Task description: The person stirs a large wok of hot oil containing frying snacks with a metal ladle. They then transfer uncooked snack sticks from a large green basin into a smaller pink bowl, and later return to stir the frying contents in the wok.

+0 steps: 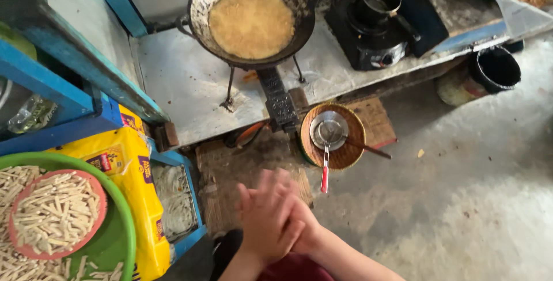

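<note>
Both hands are pressed together palm to palm, blurred and holding nothing — the left hand (266, 219) lies over the right hand (299, 215). Nearest, just ahead and slightly right of them, is the red-handled strainer (327, 143), resting in a woven basket (352, 143); its long axis points back toward the right hand, which is nearer. Farther ahead stands the wok of frothing oil (251, 22).

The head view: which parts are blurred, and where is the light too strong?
In the head view, the hands, pressed together, are smeared by motion blur; the pan and strainer stay sharp; the floor at lower right is washed out by bright light.
</note>
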